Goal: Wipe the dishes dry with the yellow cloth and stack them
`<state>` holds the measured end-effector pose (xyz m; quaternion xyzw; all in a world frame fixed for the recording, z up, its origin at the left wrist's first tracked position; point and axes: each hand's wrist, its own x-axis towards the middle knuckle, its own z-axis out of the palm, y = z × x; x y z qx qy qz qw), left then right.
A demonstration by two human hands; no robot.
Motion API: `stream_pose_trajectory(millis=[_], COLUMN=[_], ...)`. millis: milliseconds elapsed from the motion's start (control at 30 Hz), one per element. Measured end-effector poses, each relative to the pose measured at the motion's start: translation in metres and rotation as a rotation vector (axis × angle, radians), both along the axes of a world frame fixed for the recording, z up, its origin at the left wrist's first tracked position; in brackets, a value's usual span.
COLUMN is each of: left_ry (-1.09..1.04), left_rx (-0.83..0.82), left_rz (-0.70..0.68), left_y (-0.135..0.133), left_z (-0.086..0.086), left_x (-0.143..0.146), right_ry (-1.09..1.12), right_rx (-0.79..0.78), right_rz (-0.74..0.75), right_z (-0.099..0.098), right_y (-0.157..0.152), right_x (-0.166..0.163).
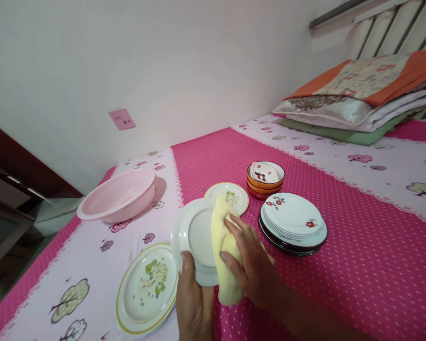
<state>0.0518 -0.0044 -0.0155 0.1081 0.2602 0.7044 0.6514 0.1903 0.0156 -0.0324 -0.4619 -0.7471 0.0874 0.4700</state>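
Note:
A white plate (200,232) is held up above the bed, its underside towards me. My left hand (195,298) grips its lower edge, thumb across the rim. Bunched in my right hand (246,260) is a yellow cloth (222,237), pressed against the plate's right side. Behind them a plate with a yellow rim and flower print (230,192) lies partly hidden. Left of my left hand sits a stack of similar flowered plates (149,289). On the right, white plates with red flowers (293,213) are piled on larger dark-rimmed ones (319,241).
Several stacked bowls (264,184), orange and red outside, stand behind the right-hand plates. A pink basin (117,196) rests near the bed's left edge. Folded bedding and cushions (362,94) are piled at the far right. A pink note (122,119) sticks to the wall.

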Motion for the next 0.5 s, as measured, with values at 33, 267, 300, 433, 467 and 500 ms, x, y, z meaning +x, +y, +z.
stream_pose_trajectory(millis=[33, 267, 300, 433, 467, 500], left_ry=[-0.022, -0.095, -0.083, -0.019, 0.009, 0.041], left_rx=[0.051, 0.123, 0.080, -0.137, -0.170, -0.189], left_rz=[-0.023, -0.055, -0.040, -0.001, 0.032, 0.074], left_y=[0.001, 0.006, 0.006, 0.005, 0.004, 0.003], left_z=[-0.001, -0.008, -0.007, 0.002, 0.006, 0.010], left_x=[-0.002, -0.025, -0.026, -0.013, -0.007, -0.001], right_ry=[-0.021, -0.175, -0.207, -0.306, -0.314, -0.309], right_rx=[-0.002, 0.070, 0.101, 0.191, 0.194, 0.201], right_rz=[0.016, 0.104, 0.107, 0.100, 0.101, 0.104], right_z=[-0.001, -0.008, -0.009, -0.009, -0.009, -0.009], right_y=[-0.005, -0.032, -0.032, -0.027, -0.025, -0.023], right_x=[-0.004, -0.031, -0.032, -0.026, -0.024, -0.021])
